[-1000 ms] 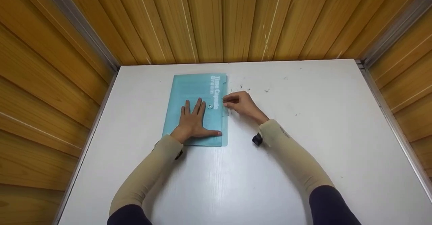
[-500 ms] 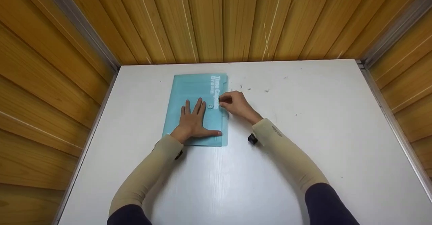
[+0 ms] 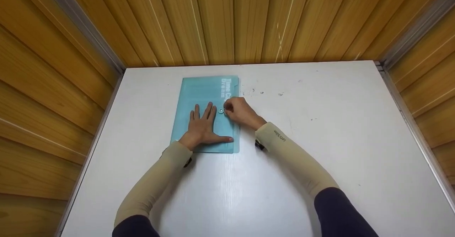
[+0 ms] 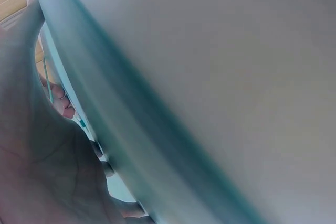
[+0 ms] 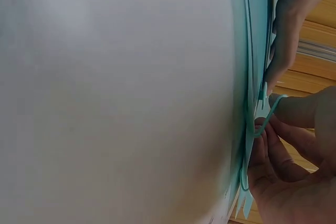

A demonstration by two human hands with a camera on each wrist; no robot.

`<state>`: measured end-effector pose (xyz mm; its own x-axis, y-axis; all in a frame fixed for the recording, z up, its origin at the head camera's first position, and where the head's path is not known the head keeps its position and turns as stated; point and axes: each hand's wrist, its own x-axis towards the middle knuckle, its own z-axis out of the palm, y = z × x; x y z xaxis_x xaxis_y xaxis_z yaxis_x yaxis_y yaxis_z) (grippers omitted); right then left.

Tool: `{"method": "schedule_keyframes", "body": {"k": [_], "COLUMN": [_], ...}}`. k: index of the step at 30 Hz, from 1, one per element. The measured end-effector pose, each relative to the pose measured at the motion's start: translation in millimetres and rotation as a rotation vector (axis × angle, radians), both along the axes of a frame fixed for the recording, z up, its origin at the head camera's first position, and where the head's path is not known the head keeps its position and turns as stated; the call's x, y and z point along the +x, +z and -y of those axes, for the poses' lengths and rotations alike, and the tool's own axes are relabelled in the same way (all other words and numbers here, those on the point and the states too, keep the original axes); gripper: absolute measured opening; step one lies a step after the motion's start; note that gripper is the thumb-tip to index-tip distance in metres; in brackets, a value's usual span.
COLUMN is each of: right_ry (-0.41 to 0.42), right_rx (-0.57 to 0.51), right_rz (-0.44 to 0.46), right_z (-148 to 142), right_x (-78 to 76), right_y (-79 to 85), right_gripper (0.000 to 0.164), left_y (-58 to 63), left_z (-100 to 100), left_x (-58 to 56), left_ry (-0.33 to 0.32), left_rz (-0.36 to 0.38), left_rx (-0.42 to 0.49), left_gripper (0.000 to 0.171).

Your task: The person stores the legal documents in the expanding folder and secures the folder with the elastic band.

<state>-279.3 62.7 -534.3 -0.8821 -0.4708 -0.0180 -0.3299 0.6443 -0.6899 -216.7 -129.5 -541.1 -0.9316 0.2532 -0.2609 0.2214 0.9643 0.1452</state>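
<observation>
A translucent teal document folder (image 3: 199, 87) with white lettering lies flat on the white table. My left hand (image 3: 203, 127) rests on it, fingers spread and the thumb stretched toward its right side. A small round button (image 3: 221, 111) sits on the flap, just right of the left fingertips. Beside this button, my right hand (image 3: 243, 113) has its thumb and fingers brought together over the flap. In the right wrist view those fingers pinch a thin teal cord (image 5: 271, 109) that runs up from the folder's edge. The left wrist view also shows the cord (image 4: 48, 80) near the right fingertips.
The white table (image 3: 337, 141) extends around the folder, with small dark marks (image 3: 262, 93) to the folder's right. Wood-patterned panels (image 3: 249, 23) close off the back and both sides. A small black wrist camera (image 3: 259, 145) hangs under the right sleeve.
My right hand has moved left, from the folder's right edge onto the flap beside the button, covering part of the lettering. My left hand has stayed in place on the folder.
</observation>
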Motion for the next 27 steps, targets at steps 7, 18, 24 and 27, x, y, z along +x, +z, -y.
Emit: {"method": "schedule_keyframes", "body": {"k": [7,18,24,27], "right_ry": [-0.002,0.028,0.033,0.034], "right_rx": [0.058,0.156,0.189,0.191], "right_rz": [-0.032,-0.102,-0.143,-0.145], "right_z": [10,20,25,28], "right_x": [-0.3,-1.5,-3.1,-3.5], "right_y": [1.5,1.0,-0.9,-1.7], "right_gripper": [0.022,0.02,0.021,0.021], "left_y": [0.1,1.8,1.1,0.9], "left_z": [2,0,0,0], "left_x": [-0.2,-2.0,-0.9,0.2], "left_ry": [0.003,0.012,0.013,0.016], "left_rz": [0.001,0.032,0.025,0.018], "left_rx": [0.028,0.038,0.059,0.055], "left_gripper": [0.146,0.149,0.149,0.149]}}
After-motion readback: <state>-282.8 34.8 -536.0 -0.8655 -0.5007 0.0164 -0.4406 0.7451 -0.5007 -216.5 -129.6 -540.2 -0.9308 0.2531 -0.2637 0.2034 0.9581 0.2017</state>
